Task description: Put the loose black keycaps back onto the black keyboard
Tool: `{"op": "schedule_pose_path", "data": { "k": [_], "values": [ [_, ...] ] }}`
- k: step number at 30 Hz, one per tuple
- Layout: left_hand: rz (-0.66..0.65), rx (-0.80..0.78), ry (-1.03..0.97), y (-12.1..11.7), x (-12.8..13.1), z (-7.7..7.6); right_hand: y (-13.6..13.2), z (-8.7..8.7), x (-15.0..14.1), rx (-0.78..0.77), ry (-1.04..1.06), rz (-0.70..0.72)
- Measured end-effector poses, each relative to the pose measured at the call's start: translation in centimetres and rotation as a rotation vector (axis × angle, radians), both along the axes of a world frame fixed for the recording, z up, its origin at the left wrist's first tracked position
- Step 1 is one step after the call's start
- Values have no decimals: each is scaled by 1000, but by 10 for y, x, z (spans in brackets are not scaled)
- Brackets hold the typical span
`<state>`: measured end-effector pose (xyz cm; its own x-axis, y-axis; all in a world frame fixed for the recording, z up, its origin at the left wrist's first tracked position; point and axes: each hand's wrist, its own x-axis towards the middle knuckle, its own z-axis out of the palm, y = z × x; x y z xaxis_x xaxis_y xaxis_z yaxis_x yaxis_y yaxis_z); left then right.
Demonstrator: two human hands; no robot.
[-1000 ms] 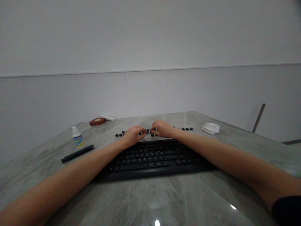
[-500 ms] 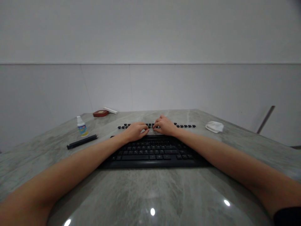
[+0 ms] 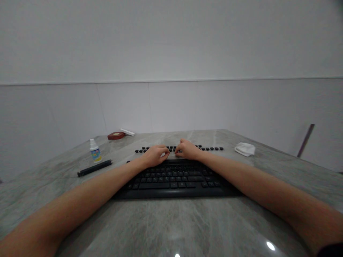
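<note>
A black keyboard lies flat on the grey marbled table, its upper corners partly hidden under my wrists. Beyond its far edge, loose black keycaps are laid out in two rows. My left hand hovers over the keyboard's far left part, thumb and forefinger tips pinched into a ring. To its right, my right hand is bent down at the keycap rows, with its thumb and fingers drawn together. Whatever lies between the fingertips of either hand is too small to make out. Both hands hide some keycaps.
On the left stand a small white bottle with a blue label and, before it, a long black bar. A reddish-brown case and a white strip lie at the back left. A folded white cloth is on the right.
The view has tilted up a little, so everything sits lower. My left thumb and forefinger have come together into a pinch. My right hand's fingers have curled down and closed closer.
</note>
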<state>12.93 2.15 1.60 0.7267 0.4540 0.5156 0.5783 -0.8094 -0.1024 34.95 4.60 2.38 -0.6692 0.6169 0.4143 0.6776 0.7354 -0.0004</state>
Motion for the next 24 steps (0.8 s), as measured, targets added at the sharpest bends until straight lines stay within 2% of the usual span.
{"op": "schedule_pose_path", "data": {
  "k": [3, 7, 9, 12, 19, 24],
  "values": [
    [-18, 21, 9, 0, -1, 0, -9, 6, -4, 0, 101, -40],
    [-43, 56, 29, -3, -2, 1, -44, 10, -8, -14, 253, -103],
    [-55, 72, 42, -5, -2, 2, -66, 6, -8, -120, 385, -83],
    [-64, 96, 47, -7, -1, 3, -89, -1, -6, -206, 422, -8],
    [-85, 129, 71, -9, -1, 3, -88, -4, -9, -250, 400, 69],
    [-109, 152, 81, -10, -1, 4, -91, -3, -10, -214, 366, 150]
  ]
}}
